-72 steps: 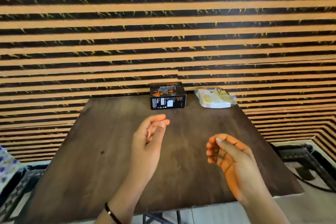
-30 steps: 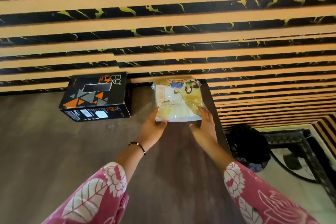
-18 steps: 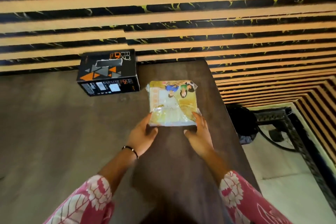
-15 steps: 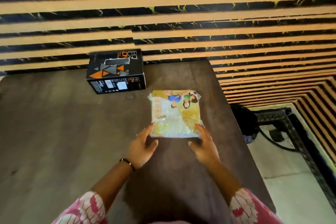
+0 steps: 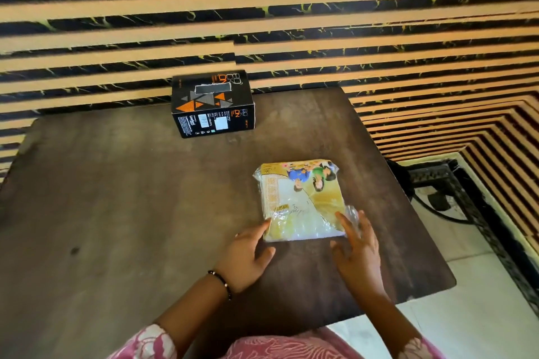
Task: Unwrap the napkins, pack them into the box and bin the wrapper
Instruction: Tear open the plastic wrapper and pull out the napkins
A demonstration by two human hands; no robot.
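A pack of napkins in a clear plastic wrapper with a yellow printed label lies flat on the dark wooden table, right of centre. My left hand touches its near left corner with spread fingers. My right hand rests on its near right corner, fingers over the crinkled wrapper end. Neither hand has lifted the pack. A black box with orange and grey triangles stands closed at the far edge by the wall.
A striped black and tan wall runs behind the table. To the right, past the table edge, lie a pale tiled floor and a dark metal frame with a cable. No bin shows.
Both hands reached to the far right corner, took the napkin pack and slid it toward me across the table. The black box stayed where it was.
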